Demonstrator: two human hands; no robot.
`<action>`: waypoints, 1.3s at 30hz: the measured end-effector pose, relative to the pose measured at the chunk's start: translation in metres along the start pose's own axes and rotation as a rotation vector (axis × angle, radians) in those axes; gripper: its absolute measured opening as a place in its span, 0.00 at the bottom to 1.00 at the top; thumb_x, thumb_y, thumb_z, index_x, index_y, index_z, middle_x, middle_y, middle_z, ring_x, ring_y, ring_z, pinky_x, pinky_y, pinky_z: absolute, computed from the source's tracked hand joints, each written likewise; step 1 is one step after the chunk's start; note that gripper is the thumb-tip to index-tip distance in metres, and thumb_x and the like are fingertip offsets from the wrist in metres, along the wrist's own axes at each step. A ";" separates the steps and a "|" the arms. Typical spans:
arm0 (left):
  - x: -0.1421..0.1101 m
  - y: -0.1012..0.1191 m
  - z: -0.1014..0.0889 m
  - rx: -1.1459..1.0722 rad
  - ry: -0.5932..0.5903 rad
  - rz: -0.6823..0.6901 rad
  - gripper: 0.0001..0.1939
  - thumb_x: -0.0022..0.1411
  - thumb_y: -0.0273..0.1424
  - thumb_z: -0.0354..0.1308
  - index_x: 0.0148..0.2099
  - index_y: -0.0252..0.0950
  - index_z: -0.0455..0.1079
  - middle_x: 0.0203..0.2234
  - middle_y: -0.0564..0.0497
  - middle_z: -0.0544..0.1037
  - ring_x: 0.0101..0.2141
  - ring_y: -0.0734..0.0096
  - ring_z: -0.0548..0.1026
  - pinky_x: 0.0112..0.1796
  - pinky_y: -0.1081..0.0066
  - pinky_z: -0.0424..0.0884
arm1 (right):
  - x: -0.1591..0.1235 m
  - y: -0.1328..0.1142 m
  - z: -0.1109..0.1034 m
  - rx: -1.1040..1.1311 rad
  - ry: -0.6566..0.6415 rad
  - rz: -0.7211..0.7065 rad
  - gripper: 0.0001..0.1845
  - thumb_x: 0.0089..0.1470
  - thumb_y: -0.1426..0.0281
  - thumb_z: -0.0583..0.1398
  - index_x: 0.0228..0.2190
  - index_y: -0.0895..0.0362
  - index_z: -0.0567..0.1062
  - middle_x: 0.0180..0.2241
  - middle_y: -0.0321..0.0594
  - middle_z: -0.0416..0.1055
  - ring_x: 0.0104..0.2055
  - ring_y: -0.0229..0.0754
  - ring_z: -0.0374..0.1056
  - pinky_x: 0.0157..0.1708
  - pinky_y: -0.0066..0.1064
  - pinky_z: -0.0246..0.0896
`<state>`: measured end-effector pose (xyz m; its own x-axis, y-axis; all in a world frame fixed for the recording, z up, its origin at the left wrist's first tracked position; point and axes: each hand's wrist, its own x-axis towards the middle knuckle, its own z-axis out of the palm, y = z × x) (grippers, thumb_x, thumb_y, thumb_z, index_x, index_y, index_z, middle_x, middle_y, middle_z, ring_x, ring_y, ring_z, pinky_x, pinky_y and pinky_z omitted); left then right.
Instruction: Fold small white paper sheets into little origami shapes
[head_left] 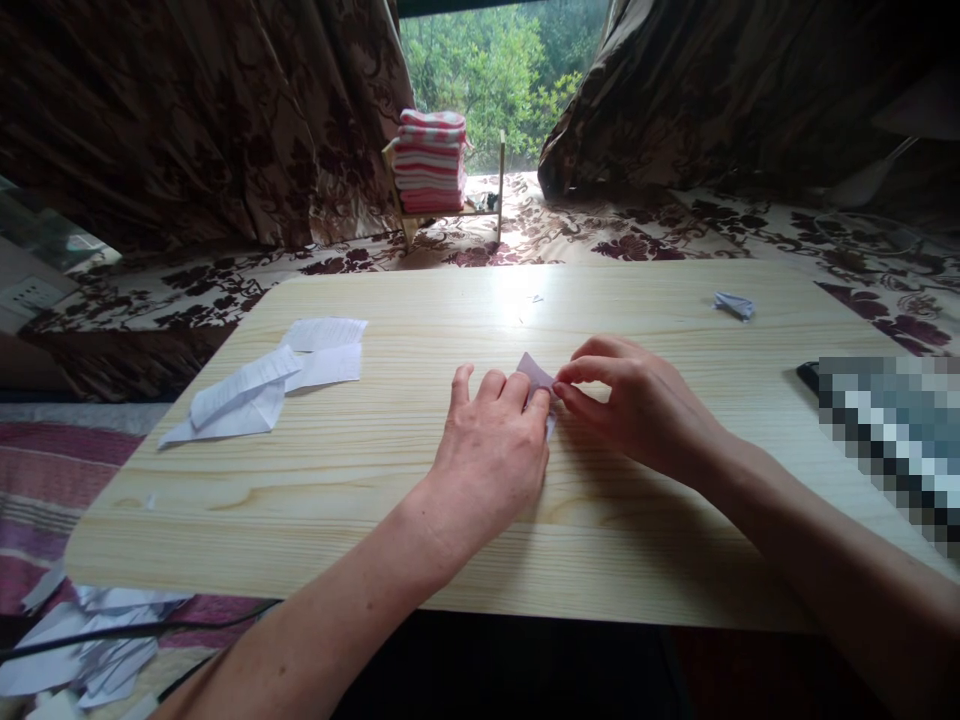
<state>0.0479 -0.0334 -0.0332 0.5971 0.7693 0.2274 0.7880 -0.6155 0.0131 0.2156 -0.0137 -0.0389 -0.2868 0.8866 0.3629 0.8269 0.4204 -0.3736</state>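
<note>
A small folded piece of paper (pixel 534 372) lies near the middle of the table, mostly covered by my fingers. My left hand (pixel 495 440) rests over it from the left, holding it down with bent fingers; the thumb is hidden. At its right edge, my right hand (pixel 634 400) pinches the paper between thumb and forefinger, the other fingers curled alongside. Below the left fingers a pale bit of the same paper shows. Farther off at the right back sits a small folded paper shape (pixel 735 305), apart from both hands.
Loose paper strips (pixel 244 390) lie at the table's left. Tiny scraps (pixel 535 298) dot the back. A partly blurred-out dark object (pixel 808 377) is at the right. More paper (pixel 112 640) and cables are off the front-left corner. Folded striped cloths (pixel 430 165) stand on a rack behind.
</note>
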 end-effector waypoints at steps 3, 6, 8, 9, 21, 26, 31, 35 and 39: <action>0.001 -0.001 0.000 -0.002 0.005 0.003 0.14 0.63 0.29 0.46 0.47 0.35 0.68 0.39 0.45 0.71 0.43 0.57 0.66 0.52 0.50 0.53 | 0.002 -0.002 0.002 -0.047 -0.034 0.014 0.11 0.54 0.69 0.56 0.26 0.57 0.77 0.31 0.44 0.72 0.34 0.45 0.66 0.31 0.33 0.59; 0.002 -0.001 0.000 -0.007 0.001 -0.003 0.13 0.62 0.30 0.46 0.46 0.34 0.69 0.39 0.44 0.71 0.43 0.56 0.66 0.52 0.51 0.53 | 0.003 -0.002 0.003 -0.075 -0.054 0.001 0.11 0.54 0.70 0.56 0.25 0.57 0.76 0.31 0.44 0.72 0.34 0.45 0.66 0.31 0.34 0.59; 0.002 0.000 -0.001 -0.009 -0.004 -0.009 0.13 0.62 0.30 0.46 0.45 0.34 0.69 0.39 0.44 0.71 0.43 0.56 0.65 0.52 0.50 0.53 | 0.002 -0.001 0.002 -0.079 -0.041 -0.007 0.10 0.54 0.70 0.56 0.26 0.57 0.76 0.31 0.44 0.72 0.35 0.45 0.66 0.32 0.34 0.59; 0.002 0.000 -0.001 -0.011 -0.004 -0.011 0.13 0.62 0.30 0.46 0.45 0.34 0.69 0.39 0.44 0.71 0.43 0.56 0.65 0.52 0.50 0.53 | 0.001 0.000 0.001 -0.078 -0.035 -0.011 0.09 0.54 0.69 0.56 0.26 0.57 0.76 0.31 0.44 0.71 0.35 0.46 0.66 0.32 0.34 0.59; 0.001 0.000 -0.001 -0.010 -0.012 -0.010 0.14 0.63 0.30 0.46 0.47 0.35 0.68 0.40 0.44 0.71 0.44 0.57 0.65 0.53 0.50 0.52 | -0.006 0.000 -0.003 0.056 -0.013 -0.009 0.06 0.50 0.72 0.59 0.28 0.56 0.77 0.31 0.41 0.71 0.35 0.45 0.66 0.33 0.34 0.61; 0.001 0.000 -0.001 -0.008 -0.004 -0.008 0.14 0.63 0.30 0.46 0.47 0.35 0.69 0.40 0.45 0.71 0.44 0.57 0.65 0.53 0.50 0.52 | -0.006 0.003 -0.001 0.030 -0.017 0.011 0.06 0.50 0.69 0.58 0.29 0.56 0.76 0.32 0.42 0.71 0.35 0.45 0.66 0.32 0.34 0.60; 0.001 0.000 0.000 -0.009 0.001 -0.010 0.14 0.63 0.31 0.46 0.47 0.35 0.68 0.40 0.45 0.71 0.44 0.57 0.65 0.53 0.50 0.53 | -0.006 0.003 -0.003 0.034 -0.053 0.039 0.07 0.47 0.71 0.58 0.30 0.56 0.76 0.34 0.42 0.71 0.35 0.44 0.66 0.30 0.33 0.60; 0.001 0.000 0.001 -0.013 0.011 -0.009 0.14 0.64 0.31 0.44 0.45 0.35 0.69 0.39 0.46 0.71 0.44 0.57 0.66 0.53 0.51 0.53 | -0.004 0.004 -0.011 0.077 -0.028 0.078 0.09 0.47 0.73 0.56 0.30 0.56 0.76 0.34 0.42 0.71 0.36 0.44 0.67 0.28 0.32 0.59; 0.001 0.000 0.001 -0.006 0.029 -0.008 0.14 0.64 0.31 0.44 0.46 0.34 0.68 0.39 0.46 0.71 0.43 0.57 0.66 0.53 0.50 0.52 | -0.002 0.005 -0.015 0.097 0.036 0.091 0.10 0.47 0.74 0.55 0.28 0.56 0.76 0.33 0.40 0.71 0.34 0.42 0.67 0.29 0.31 0.59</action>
<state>0.0492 -0.0324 -0.0338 0.5864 0.7688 0.2552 0.7917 -0.6106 0.0205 0.2270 -0.0162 -0.0287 -0.1936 0.9151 0.3537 0.7974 0.3568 -0.4867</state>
